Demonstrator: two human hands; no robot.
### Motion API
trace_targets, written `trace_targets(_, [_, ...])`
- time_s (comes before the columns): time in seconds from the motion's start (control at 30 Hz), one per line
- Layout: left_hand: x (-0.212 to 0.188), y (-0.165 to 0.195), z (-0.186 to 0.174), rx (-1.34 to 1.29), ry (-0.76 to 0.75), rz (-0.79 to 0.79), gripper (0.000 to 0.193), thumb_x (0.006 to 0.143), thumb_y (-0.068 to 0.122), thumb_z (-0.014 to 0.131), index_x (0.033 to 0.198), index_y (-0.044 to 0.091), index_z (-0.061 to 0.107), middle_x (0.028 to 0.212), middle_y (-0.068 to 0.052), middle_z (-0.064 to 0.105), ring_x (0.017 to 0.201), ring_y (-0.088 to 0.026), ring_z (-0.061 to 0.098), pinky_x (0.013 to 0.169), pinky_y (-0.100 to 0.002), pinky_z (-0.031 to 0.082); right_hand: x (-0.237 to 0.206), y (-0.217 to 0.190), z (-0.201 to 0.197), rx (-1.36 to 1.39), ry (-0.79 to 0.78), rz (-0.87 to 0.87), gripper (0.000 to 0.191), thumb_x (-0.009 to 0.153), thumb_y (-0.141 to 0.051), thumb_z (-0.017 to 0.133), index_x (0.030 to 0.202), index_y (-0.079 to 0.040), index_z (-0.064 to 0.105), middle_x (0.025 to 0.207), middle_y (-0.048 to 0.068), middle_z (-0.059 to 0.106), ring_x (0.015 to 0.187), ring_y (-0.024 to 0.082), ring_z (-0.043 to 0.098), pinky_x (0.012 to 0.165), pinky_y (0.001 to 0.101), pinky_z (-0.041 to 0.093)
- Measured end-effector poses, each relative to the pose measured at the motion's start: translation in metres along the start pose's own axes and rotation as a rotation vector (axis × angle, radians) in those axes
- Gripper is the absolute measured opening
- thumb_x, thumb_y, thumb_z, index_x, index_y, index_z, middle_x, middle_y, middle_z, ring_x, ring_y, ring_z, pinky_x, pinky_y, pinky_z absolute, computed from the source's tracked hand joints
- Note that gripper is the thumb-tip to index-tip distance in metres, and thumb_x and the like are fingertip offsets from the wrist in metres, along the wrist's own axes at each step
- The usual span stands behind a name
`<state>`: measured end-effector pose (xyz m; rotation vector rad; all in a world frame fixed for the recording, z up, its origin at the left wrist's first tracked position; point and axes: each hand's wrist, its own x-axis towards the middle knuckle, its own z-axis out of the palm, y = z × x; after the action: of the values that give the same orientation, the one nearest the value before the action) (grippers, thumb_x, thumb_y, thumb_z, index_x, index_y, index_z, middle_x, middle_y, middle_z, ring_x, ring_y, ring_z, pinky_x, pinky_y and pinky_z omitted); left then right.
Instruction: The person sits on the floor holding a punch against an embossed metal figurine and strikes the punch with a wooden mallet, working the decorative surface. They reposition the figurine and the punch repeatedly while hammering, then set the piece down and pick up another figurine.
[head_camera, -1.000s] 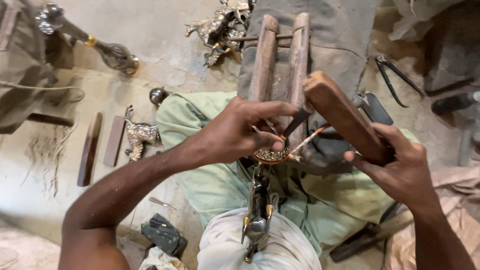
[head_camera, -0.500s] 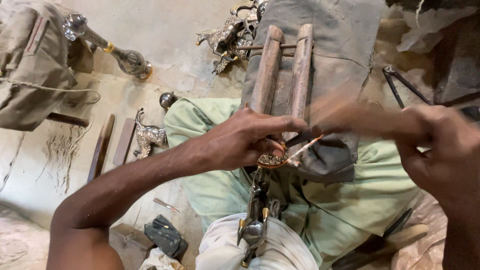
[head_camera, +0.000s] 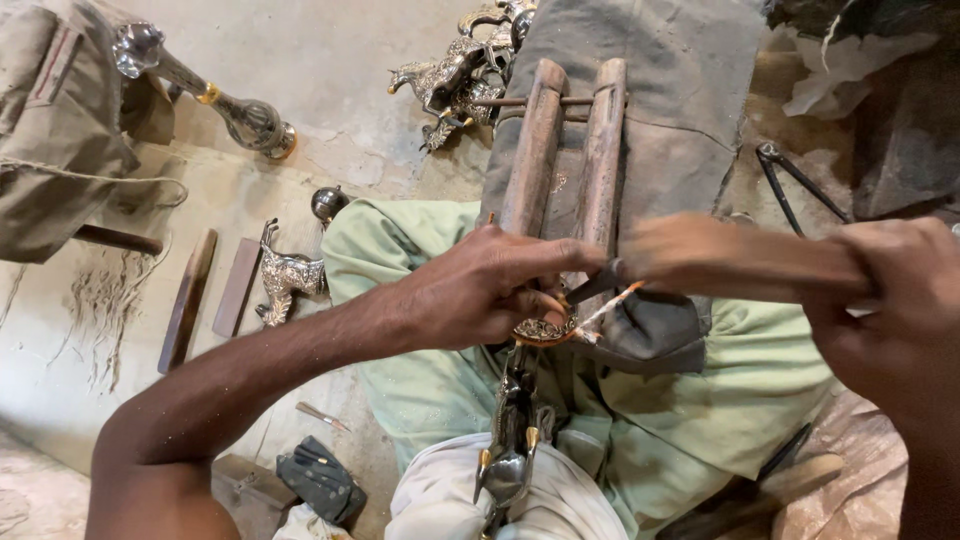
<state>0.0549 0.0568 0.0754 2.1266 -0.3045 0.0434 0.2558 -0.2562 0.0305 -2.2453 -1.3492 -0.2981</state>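
The left hand (head_camera: 480, 290) is clenched on a thin metal punch (head_camera: 598, 283), its tip on the round top of a brass figure (head_camera: 520, 400). The figure's long side runs from that top down toward the person's lap. The right hand (head_camera: 900, 310) grips a blurred wooden mallet (head_camera: 730, 260), just right of the punch. The left hand is nearer.

Wooden mallet (head_camera: 740, 262) blurred (right hand (head_camera: 895, 320) cropped).
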Motion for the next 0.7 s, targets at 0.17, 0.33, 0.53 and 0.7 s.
trace_targets(0.17, [-0.002,-0.001,-0.002,-0.02,-0.022,0.043,0.056,0.094,-0.008,0.065,0.146,0.009,0.054,0.107,-0.009,0.079,0.095,-0.018,0.079,0.084,-0.032,0.064,0.003,0.013,0.0,-0.048,-0.092,-0.02,0.02,0.097,-0.003,0.075,0.11,0.002,0.061,0.091,0.017,0.068,0.08,0.024,0.068,0.073,0.035,0.056])
trace_targets(0.33, [-0.003,-0.005,-0.005,-0.052,-0.018,0.023,0.05,0.096,-0.003,0.067,0.144,0.011,0.057,0.103,-0.006,0.079,0.09,-0.016,0.079,0.075,-0.032,0.067,0.012,0.013,0.003,-0.043,-0.127,-0.055,0.025,0.09,-0.003,0.075,0.109,0.001,0.059,0.088,0.018,0.066,0.074,0.027,0.066,0.069,0.0374,0.055])
trace_targets(0.53, [-0.009,-0.008,-0.011,-0.034,0.0,0.064,0.048,0.098,0.003,0.069,0.143,0.013,0.057,0.1,-0.007,0.077,0.088,-0.018,0.078,0.072,-0.038,0.062,0.01,0.003,0.005,0.266,-0.09,0.193,0.039,0.095,-0.009,0.077,0.125,0.004,0.057,0.087,0.013,0.067,0.074,0.021,0.07,0.066,0.0338,0.057])
trace_targets(0.7, [-0.011,-0.013,-0.01,-0.065,-0.058,0.012,0.046,0.1,0.004,0.065,0.143,0.017,0.058,0.094,-0.002,0.08,0.078,-0.013,0.077,0.063,-0.033,0.061,0.008,0.035,0.02,-0.045,-0.231,0.175,0.015,0.095,-0.013,0.08,0.096,-0.003,0.069,0.079,0.01,0.068,0.074,0.022,0.069,0.068,0.032,0.053])
